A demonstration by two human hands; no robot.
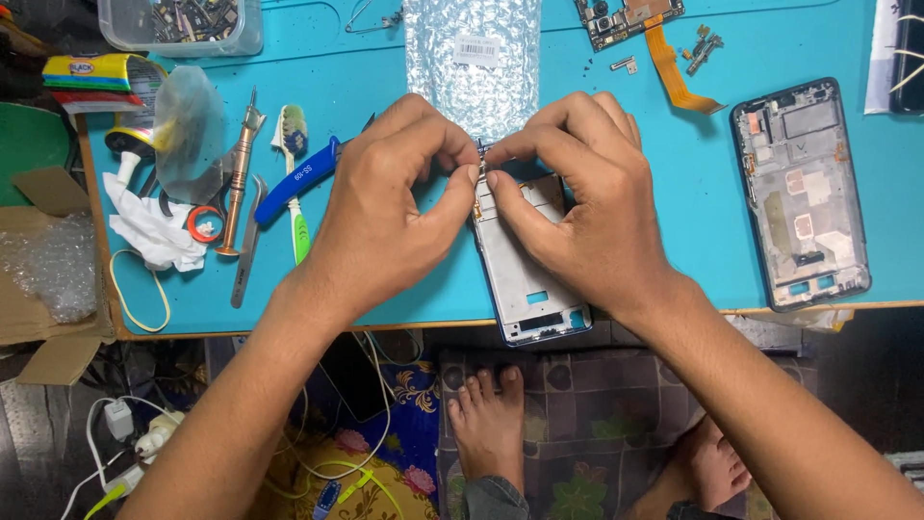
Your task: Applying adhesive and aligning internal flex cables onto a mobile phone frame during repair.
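Note:
A stripped phone frame (pixel 525 279) with a white inner plate and blue rim lies on the turquoise table (pixel 385 299), its lower end over the front edge. My left hand (pixel 380 207) and my right hand (pixel 577 202) meet over the frame's top end. Their thumbs and forefingers pinch a tiny metal part (pixel 482 154) there; the part is too small to make out. Both palms hide the upper half of the frame.
A second open phone frame (pixel 804 193) lies at the right. A circuit board with an orange flex cable (pixel 664 48) and small loose parts sit at the back. Bubble-wrap bag (pixel 472 58) behind my hands. Screwdriver (pixel 239 173), tweezers, toothbrush (pixel 294 183), blue-handled cutters (pixel 298 178), tissue at left.

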